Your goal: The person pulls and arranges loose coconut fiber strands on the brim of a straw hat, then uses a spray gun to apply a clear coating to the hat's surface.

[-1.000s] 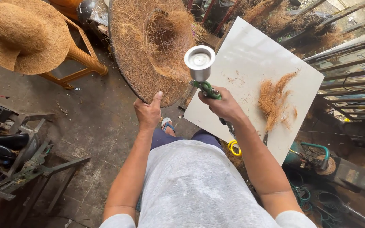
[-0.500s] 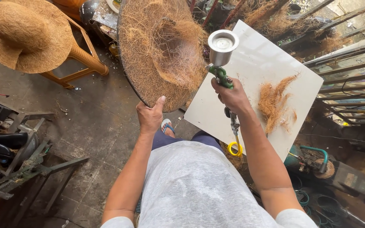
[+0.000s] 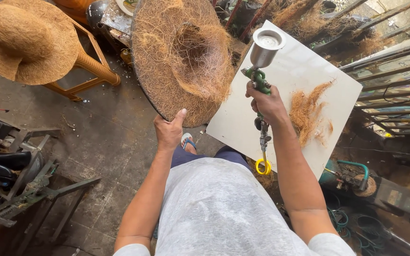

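fibre hat point(image 3: 181, 57) gripped at rim by left hand point(image 3: 169, 132); spray gun point(image 3: 262, 66) clenched in right hand point(image 3: 269, 102), close beside brim. white board point(image 3: 262, 118) just behind; stool point(image 3: 84, 71) at left, well apart.

- fibre hat point(image 3: 181, 57): brown, rough pattern
- spray gun point(image 3: 261, 71): green body, silver cup
- board point(image 3: 271, 114): white
- hose point(image 3: 263, 166): yellow
- stool point(image 3: 88, 71): orange

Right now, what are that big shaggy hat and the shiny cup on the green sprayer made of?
The big brown shaggy hat, held at its brim by the left hand, looks like coarse plant fibre, perhaps coconut husk: loose wiry strands stick out. The shiny cup on the green spray gun in the right hand looks like bare metal, dull silver with glints.
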